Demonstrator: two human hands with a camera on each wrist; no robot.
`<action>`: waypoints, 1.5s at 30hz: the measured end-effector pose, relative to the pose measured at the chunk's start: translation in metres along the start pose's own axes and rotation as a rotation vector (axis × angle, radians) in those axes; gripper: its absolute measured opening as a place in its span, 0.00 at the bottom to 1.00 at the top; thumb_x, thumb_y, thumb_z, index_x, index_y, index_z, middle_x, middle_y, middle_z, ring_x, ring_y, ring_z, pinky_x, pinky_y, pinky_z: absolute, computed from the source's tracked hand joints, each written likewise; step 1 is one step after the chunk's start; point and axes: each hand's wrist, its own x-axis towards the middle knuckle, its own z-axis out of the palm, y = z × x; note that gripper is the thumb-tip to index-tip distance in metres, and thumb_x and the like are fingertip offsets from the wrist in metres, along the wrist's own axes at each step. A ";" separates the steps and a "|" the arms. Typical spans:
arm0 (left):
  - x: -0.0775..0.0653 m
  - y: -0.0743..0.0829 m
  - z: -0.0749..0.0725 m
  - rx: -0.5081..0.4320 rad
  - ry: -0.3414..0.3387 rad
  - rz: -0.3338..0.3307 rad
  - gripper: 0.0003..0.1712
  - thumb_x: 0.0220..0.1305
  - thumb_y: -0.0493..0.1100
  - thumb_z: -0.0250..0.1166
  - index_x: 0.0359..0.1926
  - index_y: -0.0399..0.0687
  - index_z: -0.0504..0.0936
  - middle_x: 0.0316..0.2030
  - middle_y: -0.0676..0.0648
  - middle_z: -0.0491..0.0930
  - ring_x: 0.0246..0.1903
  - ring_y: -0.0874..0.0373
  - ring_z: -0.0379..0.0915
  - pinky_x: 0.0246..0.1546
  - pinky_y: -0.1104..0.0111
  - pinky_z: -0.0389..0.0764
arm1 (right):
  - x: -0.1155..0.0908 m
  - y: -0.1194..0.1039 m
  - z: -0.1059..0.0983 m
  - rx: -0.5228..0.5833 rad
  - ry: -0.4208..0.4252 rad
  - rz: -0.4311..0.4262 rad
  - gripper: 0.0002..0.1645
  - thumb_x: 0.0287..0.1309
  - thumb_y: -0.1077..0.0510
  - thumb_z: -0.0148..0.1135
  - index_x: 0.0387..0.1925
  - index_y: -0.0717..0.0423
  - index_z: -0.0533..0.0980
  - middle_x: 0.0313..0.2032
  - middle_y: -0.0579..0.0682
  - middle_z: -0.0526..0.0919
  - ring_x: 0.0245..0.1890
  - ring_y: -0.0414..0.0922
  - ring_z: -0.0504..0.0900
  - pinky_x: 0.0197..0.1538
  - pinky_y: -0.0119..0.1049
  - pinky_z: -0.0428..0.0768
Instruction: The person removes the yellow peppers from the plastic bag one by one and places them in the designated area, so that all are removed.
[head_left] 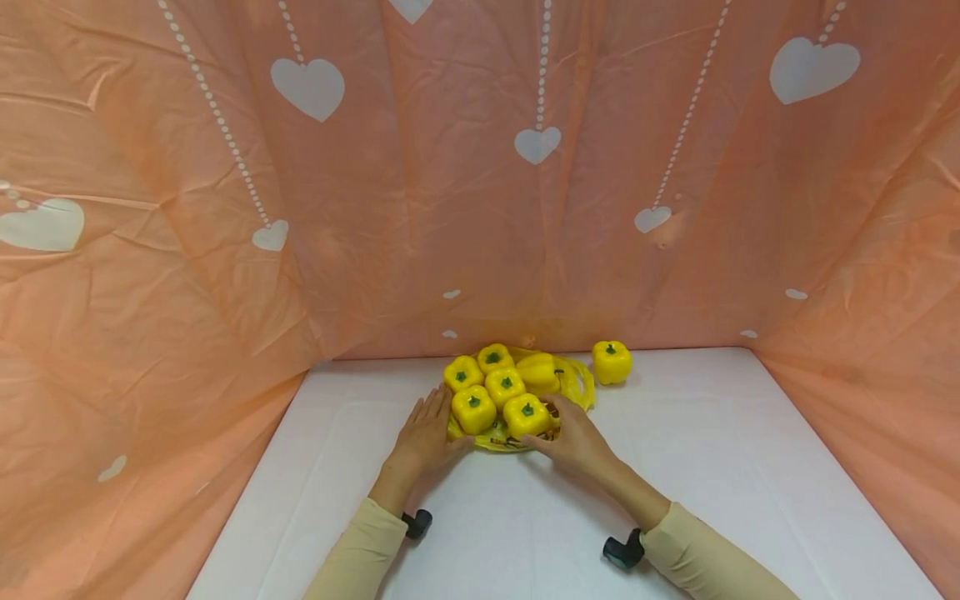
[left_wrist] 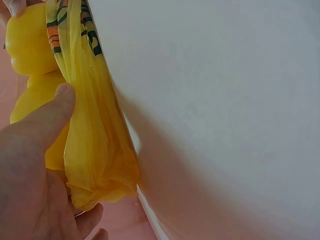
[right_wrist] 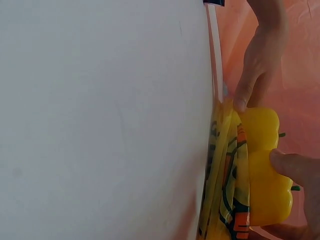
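Note:
Several yellow bell peppers (head_left: 474, 408) with green stems sit close together on a thin yellow plastic bag (head_left: 498, 443) with dark and orange print. My right hand (head_left: 576, 437) grips the front right bell pepper (head_left: 527, 414), thumb on its near side and fingers round its right. In the right wrist view that thumb (right_wrist: 290, 165) presses the pepper's skin. Along the group's left side lies my left hand (head_left: 427, 433), its fingers straight. Its thumb (left_wrist: 57, 107) touches the gathered bag edge in the left wrist view, where the bag partly covers the fingers.
One more yellow bell pepper (head_left: 612, 363) stands apart at the back right, near the bag's loose handle (head_left: 585, 385). A white table (head_left: 510, 533) spreads in front. Peach curtains (head_left: 480, 250) with white hearts border its back and sides.

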 end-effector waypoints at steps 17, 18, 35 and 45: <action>0.001 -0.001 0.000 -0.008 -0.009 -0.006 0.59 0.75 0.64 0.65 0.85 0.32 0.47 0.86 0.35 0.45 0.85 0.41 0.41 0.86 0.49 0.42 | 0.000 0.002 0.001 0.003 -0.002 0.022 0.42 0.61 0.45 0.80 0.69 0.58 0.73 0.63 0.57 0.81 0.62 0.55 0.79 0.70 0.59 0.79; 0.001 -0.001 0.000 -0.008 -0.009 -0.005 0.59 0.75 0.64 0.65 0.85 0.32 0.47 0.86 0.35 0.45 0.85 0.41 0.41 0.86 0.49 0.42 | 0.000 0.002 0.000 0.007 -0.004 0.022 0.42 0.61 0.46 0.80 0.69 0.59 0.73 0.64 0.58 0.81 0.63 0.56 0.79 0.71 0.59 0.78; 0.001 -0.001 0.000 -0.008 -0.008 -0.005 0.59 0.75 0.65 0.64 0.85 0.33 0.46 0.86 0.36 0.44 0.85 0.41 0.40 0.86 0.49 0.40 | -0.004 0.003 -0.009 0.039 0.003 0.036 0.45 0.63 0.48 0.78 0.74 0.63 0.69 0.70 0.64 0.76 0.70 0.62 0.76 0.74 0.63 0.73; -0.001 -0.001 0.000 -0.008 -0.002 0.005 0.59 0.75 0.65 0.64 0.85 0.32 0.47 0.86 0.35 0.44 0.85 0.41 0.40 0.86 0.49 0.42 | -0.007 0.004 -0.018 0.107 0.023 0.029 0.46 0.64 0.48 0.77 0.74 0.62 0.67 0.66 0.63 0.79 0.65 0.60 0.79 0.68 0.59 0.80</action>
